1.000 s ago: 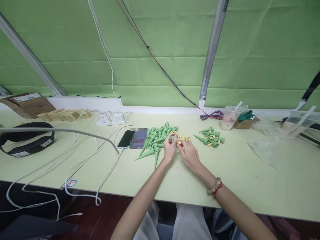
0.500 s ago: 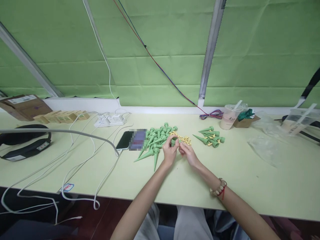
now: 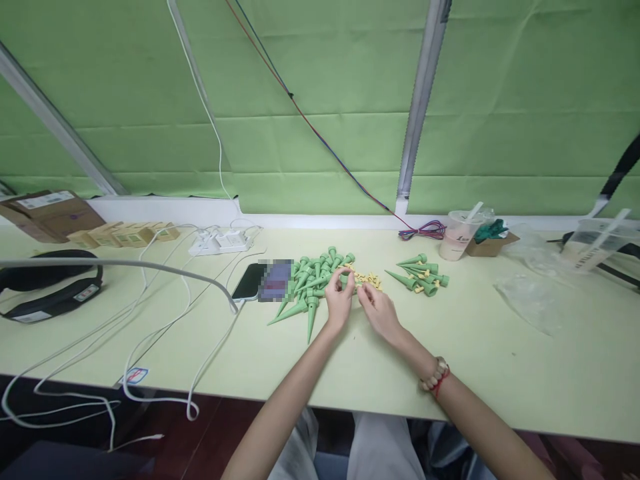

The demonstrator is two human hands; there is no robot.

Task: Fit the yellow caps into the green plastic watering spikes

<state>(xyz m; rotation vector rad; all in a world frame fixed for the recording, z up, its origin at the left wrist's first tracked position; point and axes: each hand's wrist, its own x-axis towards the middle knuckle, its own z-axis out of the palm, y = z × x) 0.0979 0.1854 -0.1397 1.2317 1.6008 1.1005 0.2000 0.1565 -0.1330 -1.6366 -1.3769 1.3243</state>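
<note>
My left hand (image 3: 340,300) is closed, thumb and finger curled round a green plastic watering spike (image 3: 344,281), mostly hidden by the fingers. Just right of it, my right hand (image 3: 381,313) is pinched, its fingertips close to the spike; whatever they hold is too small to make out. Behind both hands lies a scatter of small yellow plastic pieces (image 3: 371,280). A heap of green spikes (image 3: 313,273) spreads to the left of my left hand. Farther right rests a smaller group of green spikes (image 3: 423,272), some with yellow pieces on them.
Left of the heap lie a phone (image 3: 249,281), white cables, a power strip (image 3: 220,241), small boxes (image 3: 123,235) and a black headset-like band (image 3: 55,300). At right stand a drink cup (image 3: 456,237), a small brown box (image 3: 493,245) and clear plastic bags (image 3: 527,303).
My right hand has drawn slightly away from my left and turned, its fingers now pinched with the back of the hand more upward. My left hand has hardly moved.
</note>
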